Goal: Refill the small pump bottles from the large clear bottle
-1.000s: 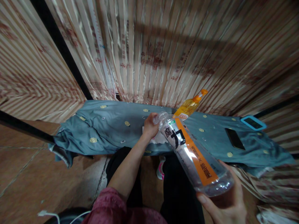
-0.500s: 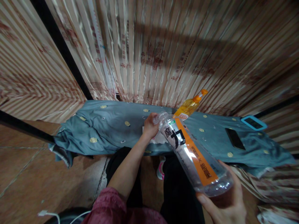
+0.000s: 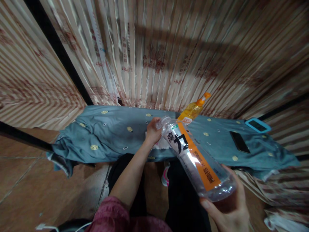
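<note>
A: Where's the clear bottle (image 3: 195,158)?
B: Tilted over the blue cloth (image 3: 116,132), its base cupped in the right hand (image 3: 229,209). The left hand (image 3: 152,130) is closed around its cap (image 3: 161,122).
A: Anything else?
B: 1 yellow bottle (image 3: 193,111) just behind, 2 phones (image 3: 238,141) farther right.

The clear plastic bottle (image 3: 193,158) carries a white and orange label. On the white part stand 2 large black Chinese characters, 魔力. On the orange band beside them runs a line of smaller characters with an "×" between them, too blurred to read. A small green mark near the neck is also unreadable. The yellow bottle with an orange cap (image 3: 193,111) has a white label too small to read. Red printed characters on the striped curtain (image 3: 154,58) are illegible.
</note>
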{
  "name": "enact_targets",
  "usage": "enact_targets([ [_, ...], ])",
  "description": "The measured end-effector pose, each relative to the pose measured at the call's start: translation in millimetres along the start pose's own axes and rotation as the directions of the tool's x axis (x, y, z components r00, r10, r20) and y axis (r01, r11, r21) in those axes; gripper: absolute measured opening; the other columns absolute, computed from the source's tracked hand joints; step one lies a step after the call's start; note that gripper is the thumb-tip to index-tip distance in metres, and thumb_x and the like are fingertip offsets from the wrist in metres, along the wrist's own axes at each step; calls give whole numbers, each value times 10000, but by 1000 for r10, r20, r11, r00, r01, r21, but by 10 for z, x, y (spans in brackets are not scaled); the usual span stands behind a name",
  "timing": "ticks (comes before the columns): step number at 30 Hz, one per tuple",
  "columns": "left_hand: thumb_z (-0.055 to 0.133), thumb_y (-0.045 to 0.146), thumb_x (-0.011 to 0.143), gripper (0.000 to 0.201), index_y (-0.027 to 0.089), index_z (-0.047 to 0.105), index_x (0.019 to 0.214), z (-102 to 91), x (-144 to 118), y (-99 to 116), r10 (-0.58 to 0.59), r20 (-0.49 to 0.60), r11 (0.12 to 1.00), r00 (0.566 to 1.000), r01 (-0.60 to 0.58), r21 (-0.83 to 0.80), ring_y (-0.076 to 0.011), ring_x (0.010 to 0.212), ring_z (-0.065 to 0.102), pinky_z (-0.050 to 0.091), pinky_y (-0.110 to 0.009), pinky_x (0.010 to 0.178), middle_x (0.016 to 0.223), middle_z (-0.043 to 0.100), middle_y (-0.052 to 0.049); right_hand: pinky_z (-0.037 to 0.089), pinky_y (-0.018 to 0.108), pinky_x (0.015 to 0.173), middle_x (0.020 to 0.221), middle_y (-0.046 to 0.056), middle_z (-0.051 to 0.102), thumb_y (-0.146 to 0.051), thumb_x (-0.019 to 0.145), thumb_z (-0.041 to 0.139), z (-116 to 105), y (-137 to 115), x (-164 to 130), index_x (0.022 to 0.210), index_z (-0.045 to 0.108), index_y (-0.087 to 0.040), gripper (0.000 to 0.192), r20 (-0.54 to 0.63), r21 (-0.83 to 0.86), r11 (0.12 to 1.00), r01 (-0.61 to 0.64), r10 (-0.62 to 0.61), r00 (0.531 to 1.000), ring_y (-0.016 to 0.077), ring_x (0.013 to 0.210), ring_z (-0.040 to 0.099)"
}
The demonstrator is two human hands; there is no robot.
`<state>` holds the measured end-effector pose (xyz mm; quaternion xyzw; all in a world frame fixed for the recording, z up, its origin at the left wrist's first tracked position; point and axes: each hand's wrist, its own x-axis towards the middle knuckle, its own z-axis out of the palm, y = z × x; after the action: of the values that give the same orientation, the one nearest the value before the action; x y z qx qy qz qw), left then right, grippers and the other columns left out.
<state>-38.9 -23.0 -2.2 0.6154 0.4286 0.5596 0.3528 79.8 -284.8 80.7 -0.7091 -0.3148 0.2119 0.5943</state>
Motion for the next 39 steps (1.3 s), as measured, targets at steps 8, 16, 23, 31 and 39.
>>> enact_targets([
  [8,757,274,799,164,218,664,922,-46,5,3,2,17,1000,1000,-2,0,-228,895,703,551,-346,845,943,755,-41,539,382,962,1394,101,601,-471,567,933,-8,87,18,1388,515,-256,945,54,57,998,38,-41,998,301,1242,618],
  [16,730,270,807,157,211,660,935,-53,12,47,8,28,1000,1000,-9,26,-238,925,712,544,-354,857,964,761,-54,574,348,900,1451,99,578,-385,572,941,-40,214,34,1403,536,-268,932,56,111,989,101,-108,993,280,1191,655],
  [23,730,243,804,173,186,658,951,-27,24,22,-12,33,1000,999,12,4,-239,942,713,544,-350,867,979,759,-81,581,319,832,1348,84,640,-367,564,953,41,109,23,1359,549,-269,897,61,188,981,55,-68,996,247,1091,689],
  [31,730,266,805,153,205,656,925,-29,10,8,0,29,1000,1000,-1,20,-222,914,701,540,-338,858,954,757,-45,528,359,909,1354,84,636,-418,555,949,4,162,39,1406,512,-281,966,68,132,991,32,-41,997,277,1148,657],
  [39,745,248,786,179,190,661,933,-23,-2,-33,6,6,1000,1000,-6,-2,-233,901,699,534,-346,836,945,753,-58,540,315,896,1327,52,637,-446,536,949,44,25,-11,1326,555,-301,895,28,132,991,5,-9,1000,245,1144,654],
])
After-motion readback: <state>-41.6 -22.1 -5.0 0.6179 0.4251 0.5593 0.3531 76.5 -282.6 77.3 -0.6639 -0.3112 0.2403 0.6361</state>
